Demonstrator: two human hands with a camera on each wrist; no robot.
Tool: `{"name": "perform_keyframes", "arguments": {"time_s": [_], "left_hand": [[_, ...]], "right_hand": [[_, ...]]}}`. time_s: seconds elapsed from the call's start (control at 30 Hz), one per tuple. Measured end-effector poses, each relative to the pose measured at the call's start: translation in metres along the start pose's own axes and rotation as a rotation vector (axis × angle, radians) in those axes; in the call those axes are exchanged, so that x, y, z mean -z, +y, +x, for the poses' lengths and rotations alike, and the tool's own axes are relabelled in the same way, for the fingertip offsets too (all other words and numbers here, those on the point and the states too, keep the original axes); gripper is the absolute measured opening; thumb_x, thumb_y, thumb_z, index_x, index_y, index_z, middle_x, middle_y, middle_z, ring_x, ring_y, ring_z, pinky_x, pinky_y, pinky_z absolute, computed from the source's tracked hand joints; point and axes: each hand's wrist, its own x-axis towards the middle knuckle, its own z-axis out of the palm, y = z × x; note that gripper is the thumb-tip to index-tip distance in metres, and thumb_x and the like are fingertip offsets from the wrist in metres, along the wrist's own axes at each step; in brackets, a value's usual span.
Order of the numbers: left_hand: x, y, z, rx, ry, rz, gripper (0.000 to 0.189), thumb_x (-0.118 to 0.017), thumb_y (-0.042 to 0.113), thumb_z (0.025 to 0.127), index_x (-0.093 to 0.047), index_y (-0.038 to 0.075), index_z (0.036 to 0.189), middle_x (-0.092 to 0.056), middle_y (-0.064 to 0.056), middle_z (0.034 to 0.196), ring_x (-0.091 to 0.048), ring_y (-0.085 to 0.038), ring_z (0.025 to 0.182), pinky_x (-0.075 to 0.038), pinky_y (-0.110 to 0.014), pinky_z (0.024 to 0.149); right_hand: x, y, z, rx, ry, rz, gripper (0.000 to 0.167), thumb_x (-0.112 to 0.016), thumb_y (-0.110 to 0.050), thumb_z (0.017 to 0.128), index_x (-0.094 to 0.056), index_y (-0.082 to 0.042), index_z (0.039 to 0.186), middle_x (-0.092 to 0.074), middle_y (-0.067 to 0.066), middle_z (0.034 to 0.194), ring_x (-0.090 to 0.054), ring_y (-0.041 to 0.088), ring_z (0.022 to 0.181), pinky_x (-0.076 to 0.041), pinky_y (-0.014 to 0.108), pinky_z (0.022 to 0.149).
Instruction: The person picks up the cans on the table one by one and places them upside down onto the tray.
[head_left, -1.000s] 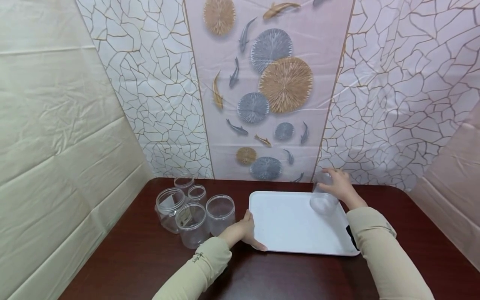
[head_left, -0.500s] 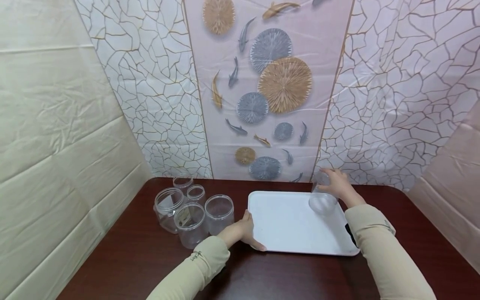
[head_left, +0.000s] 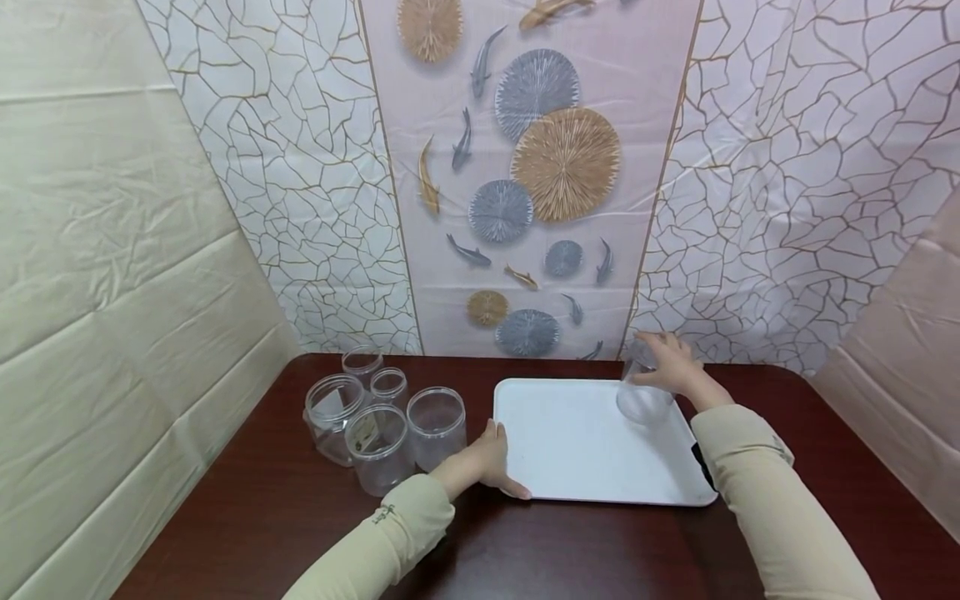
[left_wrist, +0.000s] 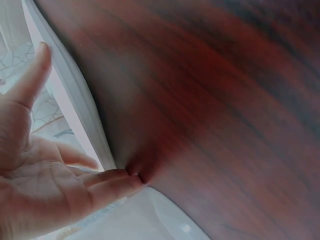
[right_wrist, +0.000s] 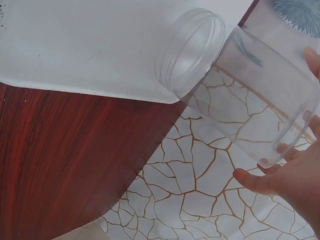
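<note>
Resting against the near left corner of the tray [head_left: 577,442], the left hand [head_left: 489,465] keeps its fingers nearly straight and its thumb spread, curled round nothing, probably to steady the tray on the table [head_left: 570,550]. Just left of the tray, five see-through jars [head_left: 381,467] stand upright, mouths up, bunched together perhaps to save room. At the tray's far right corner, the right hand [head_left: 675,368] curls fingers and thumb round the base end of another jar [right_wrist: 260,95], held mouth down; this grip likely leaves the threaded rim free of fingers. Whether that rim sits flat on the tray is hard to tell. Behind the tray hangs a patterned cloth [head_left: 536,258].
</note>
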Motion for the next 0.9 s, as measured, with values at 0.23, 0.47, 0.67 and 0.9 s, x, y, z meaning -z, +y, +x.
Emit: {"name": "perform_keyframes", "arguments": {"time_s": [0.23, 0.47, 0.67, 0.9], "left_hand": [[-0.004, 0.000, -0.004, -0.006, 0.048, 0.003, 0.110, -0.075, 0.054, 0.071, -0.023, -0.006, 0.146, -0.024, -0.032, 0.149, -0.040, -0.039, 0.132, -0.039, -0.040, 0.106], [-0.008, 0.005, -0.007, -0.003, 0.075, 0.066, 0.106, -0.074, 0.056, 0.072, -0.026, -0.003, 0.146, -0.032, -0.030, 0.146, -0.053, -0.037, 0.121, -0.048, -0.038, 0.096], [-0.010, 0.006, -0.010, 0.006, 0.089, 0.128, 0.102, -0.072, 0.057, 0.073, -0.031, -0.002, 0.145, -0.037, -0.027, 0.145, -0.060, -0.033, 0.110, -0.052, -0.035, 0.088], [-0.005, 0.003, -0.019, -0.046, 0.151, 0.155, 0.094, -0.072, 0.054, 0.075, -0.037, -0.002, 0.142, -0.052, -0.020, 0.136, -0.057, -0.031, 0.117, -0.050, -0.035, 0.093]], "right_hand": [[0.005, -0.004, 0.001, 0.029, 0.004, 0.000, 0.081, -0.069, -0.027, 0.084, -0.024, 0.000, 0.145, -0.008, 0.042, 0.146, -0.007, 0.064, 0.130, -0.012, 0.081, 0.094], [0.007, -0.012, 0.000, 0.049, 0.051, -0.018, 0.078, -0.068, -0.032, 0.084, -0.028, -0.003, 0.144, -0.014, 0.039, 0.146, -0.009, 0.061, 0.131, -0.006, 0.081, 0.095], [0.009, -0.029, -0.001, 0.094, 0.153, 0.007, 0.069, -0.064, -0.031, 0.088, -0.033, -0.001, 0.142, -0.025, 0.036, 0.143, -0.017, 0.060, 0.130, -0.008, 0.079, 0.098], [0.012, -0.044, -0.004, 0.167, 0.224, 0.046, 0.059, -0.062, -0.023, 0.090, -0.039, 0.000, 0.138, -0.034, 0.037, 0.137, -0.027, 0.060, 0.124, -0.014, 0.071, 0.103]]}}
